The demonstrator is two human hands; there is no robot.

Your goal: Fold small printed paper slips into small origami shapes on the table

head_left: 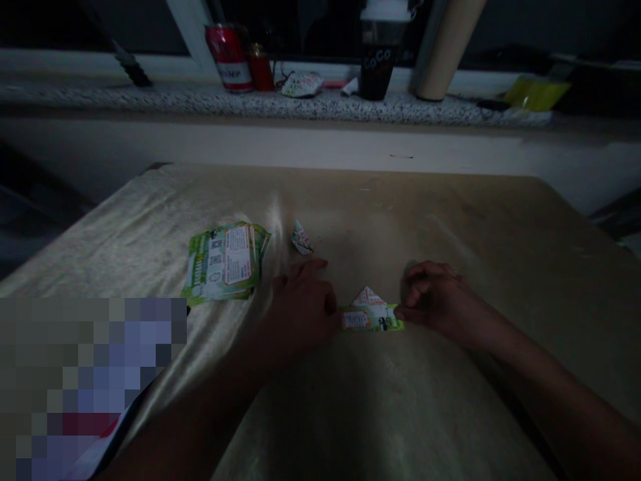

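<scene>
A folded paper leaflet (368, 317) lies on the table, a green printed strip with a pointed white peak along its far side. My left hand (305, 300) is at its left end, thumb side on the edge, with the other fingers bent and reaching forward over the table. At the right end, my right hand (435, 297) holds the corner with its thumb, the fingers curled above. Beyond my left hand stands a small folded paper piece (301, 238) with a sharp tip. A stack of green printed leaflets (225, 260) lies to the left.
The table (481, 227) has a beige, creased cover. Along the speckled windowsill (310, 107) behind it stand a red can (230, 60), a red lighter (261, 68), a dark CoCo cup (378, 60) and a cardboard tube (448, 53). A blurred patch covers the lower left.
</scene>
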